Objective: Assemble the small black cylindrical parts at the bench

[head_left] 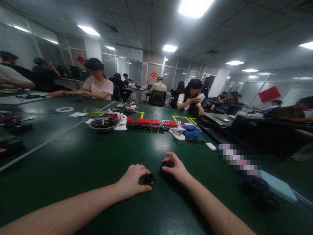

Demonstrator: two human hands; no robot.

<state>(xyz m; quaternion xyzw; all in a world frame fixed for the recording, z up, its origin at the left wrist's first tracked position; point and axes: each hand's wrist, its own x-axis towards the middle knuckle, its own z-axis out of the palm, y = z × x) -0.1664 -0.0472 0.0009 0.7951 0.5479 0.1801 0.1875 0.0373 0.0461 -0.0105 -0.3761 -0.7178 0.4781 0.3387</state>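
My left hand (133, 179) is curled round a small black round part (149, 178) with a hole in its top, low over the green tabletop (97, 169). To its right, my right hand (176, 168) has its thumb and fingers round another small dark part (165, 164), mostly hidden by the fingers. A short gap separates the two parts. What exact kind they are cannot be made out.
Ahead lie a row of red blocks (148, 121), a metal bowl with black cable (104, 124), white clamps (177, 131) and a blue bin (192, 132). On the right are a white case (210, 146) and a light-blue pouch (278, 186). Other people sit around the tables.
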